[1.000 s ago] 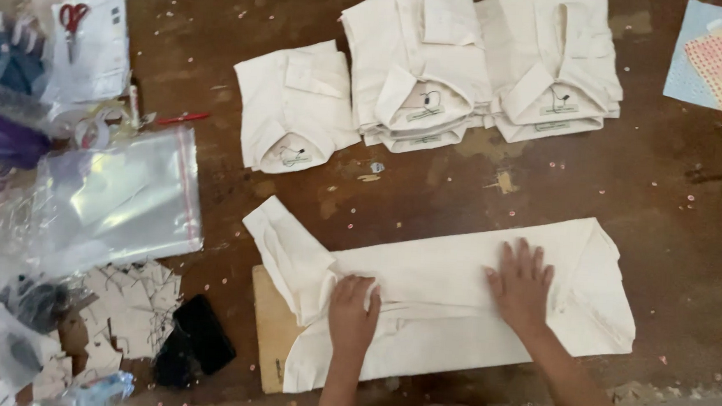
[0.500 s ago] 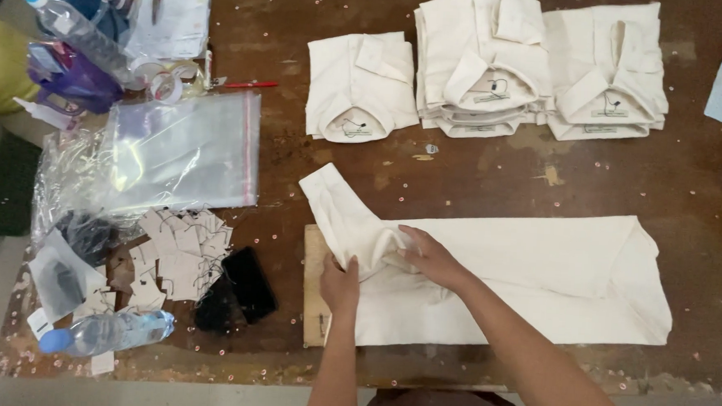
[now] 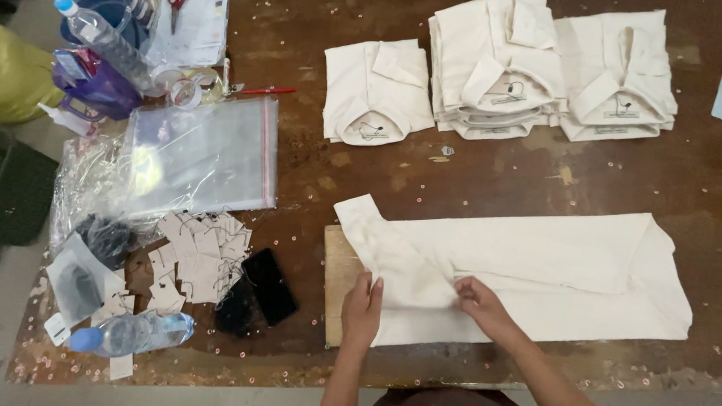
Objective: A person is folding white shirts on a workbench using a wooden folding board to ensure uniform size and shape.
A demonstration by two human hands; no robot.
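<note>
The cream shirt (image 3: 538, 274) is lying flat across the near table (image 3: 494, 185) over a folding board (image 3: 340, 280); the left hand (image 3: 362, 310) is pressing fingers-flat while the right hand (image 3: 479, 301) is pinching the sleeve, and the cloth looks light, limp, best gripped at its edges

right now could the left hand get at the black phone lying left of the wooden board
Probably yes. The left hand rests on the cream shirt at the flat wooden board, and the black phone lies face-up just to its left, uncovered, with nothing between them.
</note>
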